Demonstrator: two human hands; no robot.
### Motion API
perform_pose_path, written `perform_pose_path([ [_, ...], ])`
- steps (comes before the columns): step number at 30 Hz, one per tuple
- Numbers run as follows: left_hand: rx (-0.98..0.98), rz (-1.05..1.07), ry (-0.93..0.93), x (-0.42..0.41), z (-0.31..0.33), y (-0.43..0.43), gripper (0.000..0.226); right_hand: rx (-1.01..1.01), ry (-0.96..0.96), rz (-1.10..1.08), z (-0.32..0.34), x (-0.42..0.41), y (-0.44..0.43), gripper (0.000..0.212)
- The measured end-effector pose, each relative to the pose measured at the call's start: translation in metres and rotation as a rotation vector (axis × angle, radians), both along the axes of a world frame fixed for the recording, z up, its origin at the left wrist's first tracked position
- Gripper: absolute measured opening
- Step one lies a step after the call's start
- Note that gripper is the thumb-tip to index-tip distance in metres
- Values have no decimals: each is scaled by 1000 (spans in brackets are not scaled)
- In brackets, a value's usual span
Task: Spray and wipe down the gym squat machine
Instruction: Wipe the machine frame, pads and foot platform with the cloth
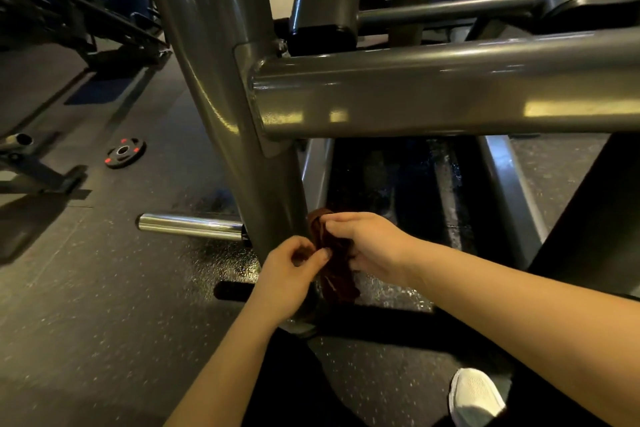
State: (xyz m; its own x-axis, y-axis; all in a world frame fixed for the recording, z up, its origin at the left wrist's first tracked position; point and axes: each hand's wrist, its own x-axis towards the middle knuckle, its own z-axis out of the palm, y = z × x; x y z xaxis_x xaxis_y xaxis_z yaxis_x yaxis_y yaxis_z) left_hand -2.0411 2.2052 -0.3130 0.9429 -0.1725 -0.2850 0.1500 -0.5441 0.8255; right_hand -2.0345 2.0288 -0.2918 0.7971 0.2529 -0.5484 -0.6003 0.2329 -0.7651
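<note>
Both hands held a dark red cloth (334, 260) low vs. the squat machine's grey upright post (242, 135), approx. 6 o'clock. Right hand (372, 244) had its grip closed round the cloth's bunched top; left hand (291, 276) pinched its edge w/ thumb & fingers. Weight plate (125, 152) lay on the floor at 9 o'clock.

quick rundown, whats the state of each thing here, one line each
left hand: pinching the cloth's edge
right hand: closed on the cloth
cloth: bunched, hanging between both hands beside the post
post: upright, glossy
crossbar: level, joined to the post
chrome peg: bare, no plates loaded
weight plate: flat on the floor
floor: looks wet in patches near the post
</note>
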Motion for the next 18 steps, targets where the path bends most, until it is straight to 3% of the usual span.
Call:
perform_pose_path([
  [2, 8, 32, -12, 4, -3, 4, 13, -45, -13, 12, -2, 3, -1, 29],
  [8, -68, 211, -87, 14, 12, 14, 19, -188, -36, -15, -11, 9, -2, 40],
  [12, -110, 288, -127, 23, 27, 21, 21, -361, -104, -3, -22, 5, -4, 26],
  [14, -104, 288, -176, 25, 36, 22, 20, -440, -127, 8, -27, 4, -5, 19],
  [18, -34, 91, -206, 31, 55, 21, 18, -640, -169, 110, -31, 3, -10, 25],
])
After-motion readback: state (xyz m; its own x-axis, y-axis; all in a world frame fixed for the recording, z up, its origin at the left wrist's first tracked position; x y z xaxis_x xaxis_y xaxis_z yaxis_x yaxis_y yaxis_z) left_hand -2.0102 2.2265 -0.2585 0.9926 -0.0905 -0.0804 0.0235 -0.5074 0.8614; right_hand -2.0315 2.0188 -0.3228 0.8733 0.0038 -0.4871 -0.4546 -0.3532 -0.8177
